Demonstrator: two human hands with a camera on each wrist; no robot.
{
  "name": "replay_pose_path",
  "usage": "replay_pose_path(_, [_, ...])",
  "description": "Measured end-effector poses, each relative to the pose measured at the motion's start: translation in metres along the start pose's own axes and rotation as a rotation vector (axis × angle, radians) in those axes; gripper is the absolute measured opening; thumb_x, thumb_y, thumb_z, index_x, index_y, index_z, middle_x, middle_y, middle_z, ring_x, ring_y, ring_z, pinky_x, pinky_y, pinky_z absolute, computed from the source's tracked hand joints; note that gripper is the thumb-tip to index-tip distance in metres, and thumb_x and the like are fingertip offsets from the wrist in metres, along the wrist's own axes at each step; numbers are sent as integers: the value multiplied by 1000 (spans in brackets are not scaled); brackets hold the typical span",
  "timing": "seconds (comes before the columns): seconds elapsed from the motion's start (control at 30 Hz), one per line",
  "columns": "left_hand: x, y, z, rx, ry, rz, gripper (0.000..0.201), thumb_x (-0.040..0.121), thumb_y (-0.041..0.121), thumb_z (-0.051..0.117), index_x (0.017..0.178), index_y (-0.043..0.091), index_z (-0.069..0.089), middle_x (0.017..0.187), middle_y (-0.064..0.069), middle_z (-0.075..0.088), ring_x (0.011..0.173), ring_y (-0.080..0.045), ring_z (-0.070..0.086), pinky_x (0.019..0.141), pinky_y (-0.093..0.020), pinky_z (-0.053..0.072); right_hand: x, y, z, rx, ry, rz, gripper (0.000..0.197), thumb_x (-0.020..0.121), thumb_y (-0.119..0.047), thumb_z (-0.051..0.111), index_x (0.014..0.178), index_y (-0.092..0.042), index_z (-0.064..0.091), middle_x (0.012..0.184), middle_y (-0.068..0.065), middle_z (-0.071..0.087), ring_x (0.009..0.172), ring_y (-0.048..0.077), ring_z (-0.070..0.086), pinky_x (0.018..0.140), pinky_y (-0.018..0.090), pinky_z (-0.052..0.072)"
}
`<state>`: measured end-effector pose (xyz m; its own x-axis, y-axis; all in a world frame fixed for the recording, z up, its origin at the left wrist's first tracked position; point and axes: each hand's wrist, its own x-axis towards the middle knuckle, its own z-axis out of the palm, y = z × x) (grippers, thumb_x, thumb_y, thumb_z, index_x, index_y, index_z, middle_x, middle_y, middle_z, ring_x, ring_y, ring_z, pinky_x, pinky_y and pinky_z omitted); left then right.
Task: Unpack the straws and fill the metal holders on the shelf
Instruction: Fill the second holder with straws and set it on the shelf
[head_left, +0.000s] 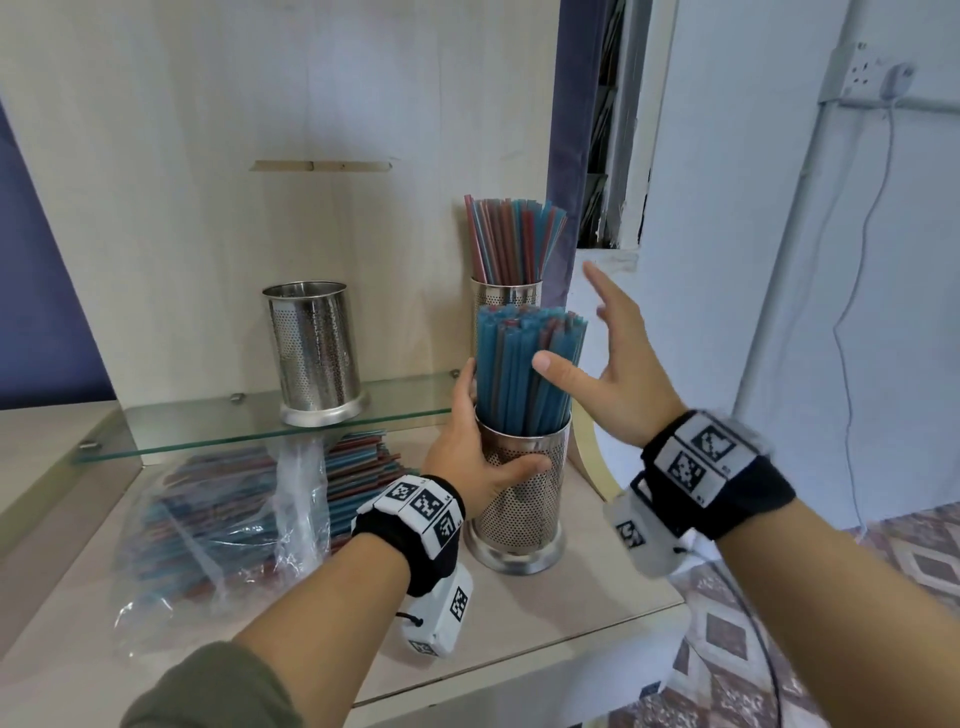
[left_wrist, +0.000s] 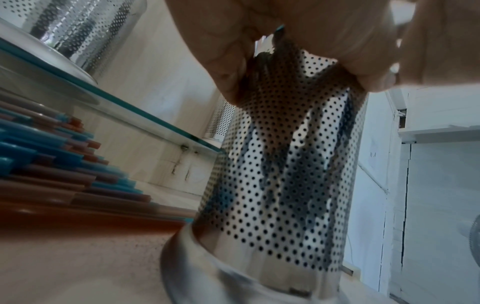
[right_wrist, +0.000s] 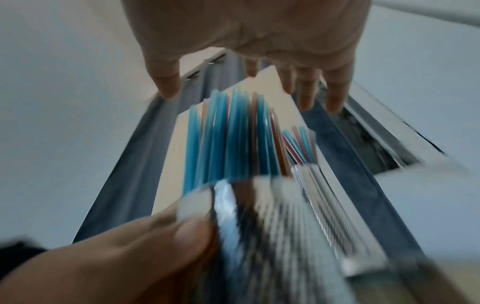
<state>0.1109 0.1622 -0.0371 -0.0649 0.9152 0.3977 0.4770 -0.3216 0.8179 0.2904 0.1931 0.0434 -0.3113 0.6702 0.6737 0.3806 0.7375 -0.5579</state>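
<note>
My left hand grips the front perforated metal holder near its rim; the holder stands on the lower wooden surface. It is packed with blue and red straws. My right hand hovers open just right of those straws, fingers spread and thumb close to them, holding nothing. In the left wrist view my left hand wraps the holder. The blurred right wrist view shows my right hand's fingers above the straws. More straws lie in an open plastic bag.
A glass shelf carries an empty metal holder and, at its right end, a second holder filled with straws. The cabinet's wooden back rises behind. To the right lie the surface's edge, a white wall and a hanging cable.
</note>
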Motion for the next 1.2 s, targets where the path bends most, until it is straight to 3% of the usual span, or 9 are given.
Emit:
replay_pose_path(0.1, [0, 2, -5, 0, -59, -30, 142, 51, 62, 85, 139, 52, -27, 156, 4, 29, 139, -12, 36, 113, -50, 32, -34, 12, 26, 372, 20, 305, 111, 69, -54, 78, 151, -35, 6, 155, -10, 19, 135, 3, 33, 109, 28, 35])
replay_pose_path(0.2, [-8, 10, -21, 134, -133, -42, 151, 52, 51, 89, 138, 43, -35, 159, 2, 22, 142, -14, 29, 116, -44, 26, -52, 26, 49, 479, -56, 258, 93, 74, -24, 84, 135, -47, 18, 135, -23, 37, 116, -13, 47, 88, 6, 43])
replay_pose_path(0.3, [-23, 16, -52, 379, -112, 32, 144, 59, 45, 87, 143, 38, -31, 159, 0, 19, 144, -15, 23, 117, -38, 21, -51, 35, 61, 419, -76, 220, 101, 65, -28, 90, 142, -36, 27, 139, -11, 47, 125, -1, 50, 102, 21, 46])
replay_pose_path(0.43, [-41, 16, -112, 638, 21, 46, 120, 68, 64, 68, 148, 35, -16, 156, -2, 28, 138, -17, 35, 110, -31, 22, -53, 35, 75, 403, -62, 257, 83, 57, -33, 92, 126, -32, 46, 122, -10, 63, 111, 2, 62, 97, 35, 53])
replay_pose_path(0.57, [-64, -3, -164, 899, -102, -204, 125, 50, 83, 61, 151, 31, 8, 154, 0, 30, 136, -19, 37, 110, -39, 35, -68, 27, 83, 339, 27, 295, 82, 59, -30, 93, 123, -33, 43, 114, -22, 60, 102, -16, 57, 81, 5, 47])
replay_pose_path(0.73, [-85, -45, -183, 1002, -275, -398, 154, 22, 94, 58, 151, 37, -5, 161, 2, 6, 147, -20, 11, 119, -40, 18, -75, 16, 85, 297, 45, 304, 87, 59, -34, 92, 125, -40, 37, 112, -31, 54, 99, -27, 49, 73, -5, 39])
replay_pose_path(0.83, [-84, -61, -185, 934, -290, -438, 158, 18, 95, 59, 149, 42, -11, 162, 3, -6, 149, -20, -2, 120, -46, 14, -78, 14, 86, 315, 46, 314, 90, 59, -36, 91, 131, -37, 38, 112, -32, 53, 101, -24, 51, 79, 1, 42])
replay_pose_path(0.97, [-89, -77, -182, 885, -303, -468, 160, 16, 95, 60, 149, 41, -10, 162, 2, 2, 149, -23, 1, 119, -48, 16, -82, 13, 84, 337, 14, 343, 96, 57, -36, 92, 136, -35, 37, 119, -23, 57, 110, -2, 59, 94, 27, 51])
replay_pose_path(1.2, [-93, -81, -183, 820, -272, -470, 160, 20, 89, 69, 152, 31, 0, 160, 3, 14, 145, -18, 20, 118, -41, 23, -64, -24, 50, 247, -59, 343, 83, 49, -35, 94, 119, -40, 49, 106, -13, 68, 93, -1, 66, 93, 35, 54])
